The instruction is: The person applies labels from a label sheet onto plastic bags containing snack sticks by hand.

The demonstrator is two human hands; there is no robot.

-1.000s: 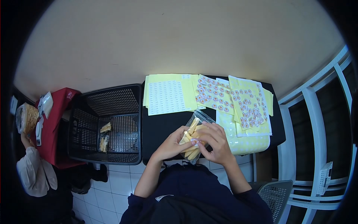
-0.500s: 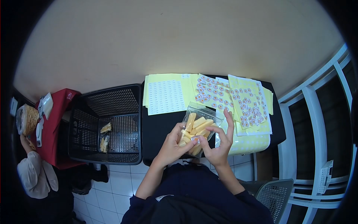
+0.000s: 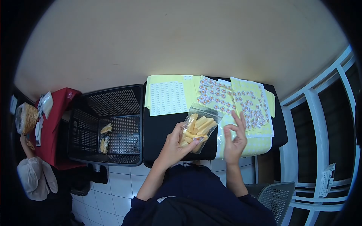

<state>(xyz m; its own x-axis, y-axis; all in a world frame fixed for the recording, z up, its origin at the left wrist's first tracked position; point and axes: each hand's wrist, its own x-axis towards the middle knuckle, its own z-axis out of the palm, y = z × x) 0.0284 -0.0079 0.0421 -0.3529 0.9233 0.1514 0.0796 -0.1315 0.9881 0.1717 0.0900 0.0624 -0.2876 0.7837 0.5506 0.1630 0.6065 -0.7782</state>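
My left hand (image 3: 174, 146) grips a clear zip bag (image 3: 200, 126) of pale yellow sticks, its thumb across the lower front beside a small round orange-and-white sticker (image 3: 199, 139). To the right of the bag is my right hand (image 3: 235, 142), apart from it, fingers spread and holding nothing. Behind the bag lie a sheet of small printed labels (image 3: 167, 98) and yellow sheets of round stickers (image 3: 217, 92), with another sticker sheet (image 3: 250, 101) overlapping at the right.
A black plastic basket (image 3: 106, 162) with two small bags inside stands to the left. Beyond it, a person (image 3: 34, 177) is beside a red-covered table (image 3: 56, 128) with a bag of food (image 3: 26, 118). A grey chair (image 3: 277, 197) is at the lower right.
My right hand has moved off the bag toward the right, its fingers apart. The left hand still holds the bag in nearly the same place.
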